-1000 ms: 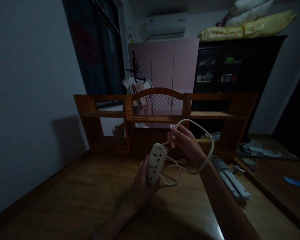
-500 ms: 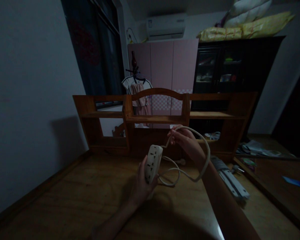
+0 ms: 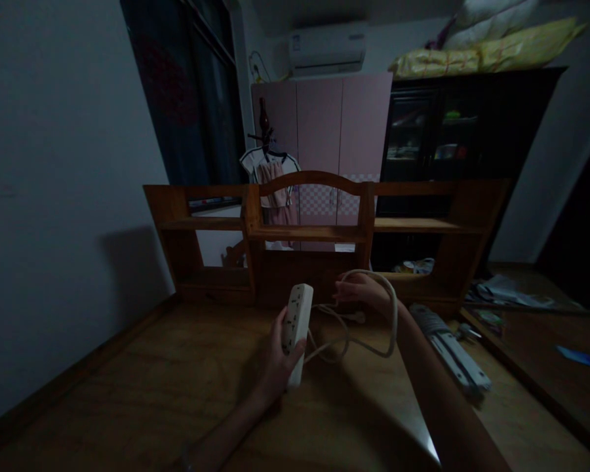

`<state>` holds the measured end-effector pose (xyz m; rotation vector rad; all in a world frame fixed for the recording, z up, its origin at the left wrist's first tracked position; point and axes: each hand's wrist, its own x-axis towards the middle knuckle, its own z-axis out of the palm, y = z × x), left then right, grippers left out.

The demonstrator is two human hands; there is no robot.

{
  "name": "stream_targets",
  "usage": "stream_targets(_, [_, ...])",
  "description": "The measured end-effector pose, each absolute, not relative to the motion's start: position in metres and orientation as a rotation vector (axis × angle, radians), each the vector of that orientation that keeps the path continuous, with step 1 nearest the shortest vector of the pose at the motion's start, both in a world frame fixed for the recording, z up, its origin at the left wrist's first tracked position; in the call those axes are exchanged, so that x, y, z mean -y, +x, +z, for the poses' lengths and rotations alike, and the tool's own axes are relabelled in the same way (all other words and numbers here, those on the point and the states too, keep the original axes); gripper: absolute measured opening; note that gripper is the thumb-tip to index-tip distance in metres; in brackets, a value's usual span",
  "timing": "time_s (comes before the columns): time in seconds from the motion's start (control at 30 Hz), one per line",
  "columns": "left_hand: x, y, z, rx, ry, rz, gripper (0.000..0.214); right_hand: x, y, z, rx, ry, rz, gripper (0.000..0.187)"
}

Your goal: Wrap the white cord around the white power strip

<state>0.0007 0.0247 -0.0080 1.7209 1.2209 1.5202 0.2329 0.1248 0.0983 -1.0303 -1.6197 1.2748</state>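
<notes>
A white power strip (image 3: 298, 321) is gripped by my left hand (image 3: 275, 360), fingers on one side and thumb on the other. It tilts upward above the wooden surface, its row of sockets turned to the left. My right hand (image 3: 361, 290) is closed on the strip's pale cord (image 3: 392, 321), which loops over the hand and hangs down past the wrist. More of the cord curls between the two hands. The plug (image 3: 358, 316) lies on the wood near the foot of the shelf, just below my right hand.
A low wooden shelf unit (image 3: 305, 233) stands across the back of the wooden surface (image 3: 187, 380). To the right lies another white power strip (image 3: 459, 360) with its cord bundled, beside a small shiny object (image 3: 468, 332). A wall (image 3: 69, 196) rises at left.
My right hand has come down a little, and the cord loop has sunk with it. The power strip has turned in my left hand, showing more of its side.
</notes>
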Motion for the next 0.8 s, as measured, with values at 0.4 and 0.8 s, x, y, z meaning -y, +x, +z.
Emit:
stream_targets(0.4, [-0.029,0.000,-0.009,-1.168,1.493,1.442,0.058,-0.103,0.282,0.111,2.125,-1.281,1.382,0.045])
stream_targets(0.8, [-0.029,-0.003,-0.007,-1.214,1.366,1.447,0.053,-0.078,0.252,0.164,1.541,-0.678,1.611,0.046])
